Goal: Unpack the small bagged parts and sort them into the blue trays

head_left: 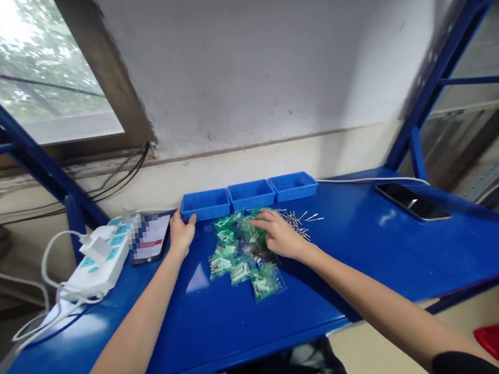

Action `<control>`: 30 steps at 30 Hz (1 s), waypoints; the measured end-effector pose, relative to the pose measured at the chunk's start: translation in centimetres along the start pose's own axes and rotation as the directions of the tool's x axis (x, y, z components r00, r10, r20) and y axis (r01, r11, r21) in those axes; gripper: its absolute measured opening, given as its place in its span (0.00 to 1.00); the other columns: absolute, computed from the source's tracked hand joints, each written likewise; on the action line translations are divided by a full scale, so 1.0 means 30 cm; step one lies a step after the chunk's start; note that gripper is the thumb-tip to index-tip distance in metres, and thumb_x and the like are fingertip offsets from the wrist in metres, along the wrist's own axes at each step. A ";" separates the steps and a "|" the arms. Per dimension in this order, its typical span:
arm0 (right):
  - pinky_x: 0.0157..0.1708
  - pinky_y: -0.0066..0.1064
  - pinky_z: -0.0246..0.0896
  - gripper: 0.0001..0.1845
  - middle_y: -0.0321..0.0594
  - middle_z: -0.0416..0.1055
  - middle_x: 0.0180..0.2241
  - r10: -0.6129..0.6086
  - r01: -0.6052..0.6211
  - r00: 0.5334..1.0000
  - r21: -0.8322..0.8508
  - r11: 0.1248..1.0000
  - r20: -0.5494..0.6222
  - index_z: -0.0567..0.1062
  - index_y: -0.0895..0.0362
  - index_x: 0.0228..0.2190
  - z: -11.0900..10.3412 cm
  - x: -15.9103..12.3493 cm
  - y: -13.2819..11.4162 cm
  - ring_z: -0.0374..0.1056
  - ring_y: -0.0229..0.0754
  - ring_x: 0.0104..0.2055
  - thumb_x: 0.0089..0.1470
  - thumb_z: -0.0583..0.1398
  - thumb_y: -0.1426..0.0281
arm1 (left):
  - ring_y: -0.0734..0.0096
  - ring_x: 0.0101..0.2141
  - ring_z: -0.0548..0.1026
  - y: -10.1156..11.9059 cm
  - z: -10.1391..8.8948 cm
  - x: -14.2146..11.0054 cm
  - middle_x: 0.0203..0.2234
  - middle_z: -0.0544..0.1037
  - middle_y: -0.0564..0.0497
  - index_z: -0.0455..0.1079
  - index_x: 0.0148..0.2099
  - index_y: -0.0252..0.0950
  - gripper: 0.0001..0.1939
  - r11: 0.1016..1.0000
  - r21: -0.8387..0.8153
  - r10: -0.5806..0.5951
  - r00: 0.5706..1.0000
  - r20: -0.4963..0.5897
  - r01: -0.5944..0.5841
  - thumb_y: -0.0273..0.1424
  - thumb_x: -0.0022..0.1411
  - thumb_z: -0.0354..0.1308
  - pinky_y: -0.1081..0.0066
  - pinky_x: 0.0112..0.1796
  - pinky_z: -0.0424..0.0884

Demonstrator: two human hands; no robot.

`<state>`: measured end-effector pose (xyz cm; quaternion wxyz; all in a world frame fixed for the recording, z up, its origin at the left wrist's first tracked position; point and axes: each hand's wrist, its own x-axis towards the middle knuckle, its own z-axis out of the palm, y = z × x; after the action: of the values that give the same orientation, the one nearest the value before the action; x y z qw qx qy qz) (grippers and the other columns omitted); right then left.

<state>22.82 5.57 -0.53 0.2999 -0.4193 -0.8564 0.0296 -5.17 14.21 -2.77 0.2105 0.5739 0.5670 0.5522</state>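
Three shallow blue plastic bins stand side by side at the back of the table: a left bin (206,205), a middle bin (252,196) and a right bin (294,187). My left hand (181,235) is at the left bin's near left corner, thumb at the front and fingers along the side. Below the bins lie several small clear-and-green bags (240,272) with pale, short pieces inside. Over the upper right of these bags, my right hand (283,235) reaches with fingers stretched out, partly hiding them. Beside it is a loose pile of thin metal pins (297,220), possibly rivets.
On the blue table (230,329), a white power strip (104,259) with plugs and cables lies at the left, beside a phone (150,238) with a lit screen. Another dark phone (412,201) lies at the right. Blue frame posts flank the table, with a wall behind.
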 end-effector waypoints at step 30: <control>0.50 0.44 0.54 0.25 0.48 0.66 0.50 0.075 -0.081 0.996 -0.158 0.984 -0.047 0.68 0.55 0.52 -0.040 0.193 0.037 0.58 0.51 0.53 0.60 0.48 0.55 | 0.44 0.56 0.59 0.043 -0.032 -0.037 0.55 0.62 0.33 0.68 0.47 0.30 0.14 0.688 0.685 0.302 0.953 0.030 -0.240 0.29 0.61 0.48 0.48 0.55 0.55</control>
<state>21.52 10.31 2.95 0.2815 -0.4757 -0.8326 -0.0360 -5.18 12.53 -1.81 -0.1230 0.6638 0.6469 0.3546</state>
